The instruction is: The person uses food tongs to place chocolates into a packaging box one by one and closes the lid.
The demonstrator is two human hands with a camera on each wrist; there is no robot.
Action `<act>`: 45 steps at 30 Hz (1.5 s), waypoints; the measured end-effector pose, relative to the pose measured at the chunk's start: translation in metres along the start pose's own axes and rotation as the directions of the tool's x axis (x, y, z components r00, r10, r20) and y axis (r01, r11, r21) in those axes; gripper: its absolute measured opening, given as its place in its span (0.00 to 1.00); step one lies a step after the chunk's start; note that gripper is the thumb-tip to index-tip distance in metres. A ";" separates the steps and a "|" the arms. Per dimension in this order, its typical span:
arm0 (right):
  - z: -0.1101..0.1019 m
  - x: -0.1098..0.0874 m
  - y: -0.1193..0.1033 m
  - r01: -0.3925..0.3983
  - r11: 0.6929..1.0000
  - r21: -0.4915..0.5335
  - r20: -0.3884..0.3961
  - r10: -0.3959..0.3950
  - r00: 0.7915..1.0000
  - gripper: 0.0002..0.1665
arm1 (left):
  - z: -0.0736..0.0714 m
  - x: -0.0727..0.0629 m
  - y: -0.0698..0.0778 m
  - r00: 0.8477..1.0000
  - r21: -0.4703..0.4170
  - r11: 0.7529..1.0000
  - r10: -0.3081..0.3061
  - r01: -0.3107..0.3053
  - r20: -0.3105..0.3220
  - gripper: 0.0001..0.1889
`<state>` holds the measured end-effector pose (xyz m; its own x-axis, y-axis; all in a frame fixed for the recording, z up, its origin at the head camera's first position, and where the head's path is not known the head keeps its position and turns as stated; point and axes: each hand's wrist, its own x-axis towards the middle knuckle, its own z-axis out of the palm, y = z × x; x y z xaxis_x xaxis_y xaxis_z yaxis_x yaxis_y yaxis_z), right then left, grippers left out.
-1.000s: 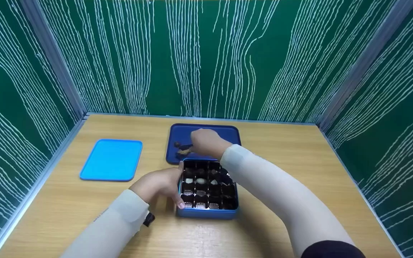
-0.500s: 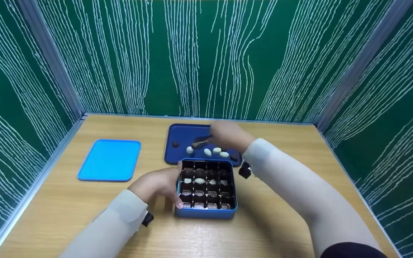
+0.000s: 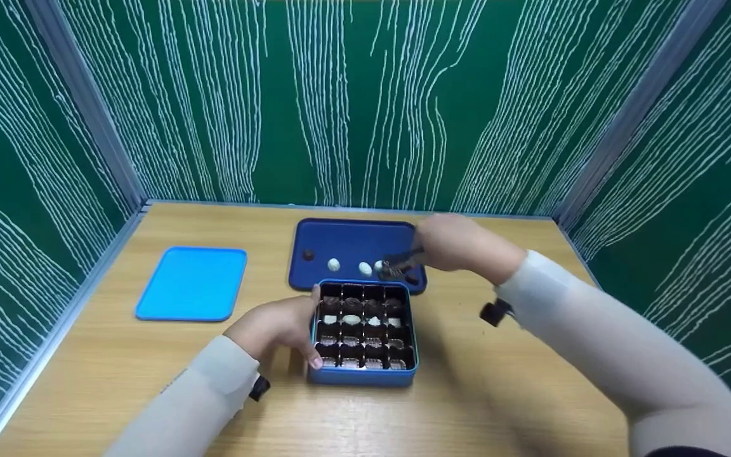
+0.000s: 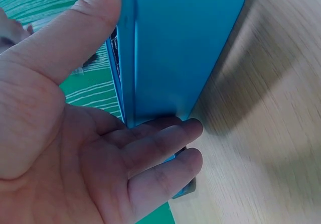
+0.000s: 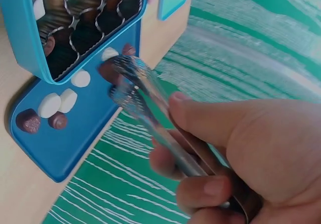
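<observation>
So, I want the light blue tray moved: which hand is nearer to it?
Left. The left hand holds the blue box, right of the light blue tray; the right hand is farther, holding tongs by the right end of the dark blue tray.

Left hand [image 3: 276, 327] spread, thumb [image 4: 65, 40] apart from fingers [image 4: 156, 147], right hand [image 3: 451, 242] curled, 2 arms [image 3: 600, 343] extended

- You're facing green walls [image 3: 283, 152], wavy white lines [image 3: 334, 76] streaming down them!
- Grey posts [image 3: 80, 95] mark your two far corners.
- Light gleams off your wood-grain table [image 3: 226, 222].
</observation>
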<state>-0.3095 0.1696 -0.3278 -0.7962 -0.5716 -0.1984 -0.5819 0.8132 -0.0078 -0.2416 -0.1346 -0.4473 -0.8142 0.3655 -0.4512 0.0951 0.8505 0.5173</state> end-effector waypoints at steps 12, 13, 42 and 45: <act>-0.004 -0.037 -0.040 0.093 0.972 -0.217 0.226 -0.043 0.973 0.22 | -0.001 -0.002 -0.001 1.000 0.018 1.000 -0.004 0.004 0.000 0.88; -0.003 -0.037 -0.044 0.100 0.967 -0.233 0.236 -0.044 0.971 0.23 | -0.001 -0.002 0.000 1.000 0.019 1.000 -0.003 0.003 0.001 0.88; 0.023 0.002 -0.091 0.175 0.883 -0.436 0.390 0.010 0.921 0.24 | 0.001 0.002 -0.002 1.000 0.005 1.000 -0.002 0.002 0.014 0.88; 0.011 -0.003 -0.084 0.135 0.912 -0.388 0.377 0.024 0.926 0.27 | 0.001 0.002 -0.001 1.000 0.000 1.000 -0.006 0.006 0.014 0.89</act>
<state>-0.2564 0.1045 -0.3378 -0.6883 -0.4685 -0.5538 -0.7021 0.6221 0.3464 -0.2428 -0.1346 -0.4491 -0.8065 0.3656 -0.4646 0.0899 0.8526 0.5148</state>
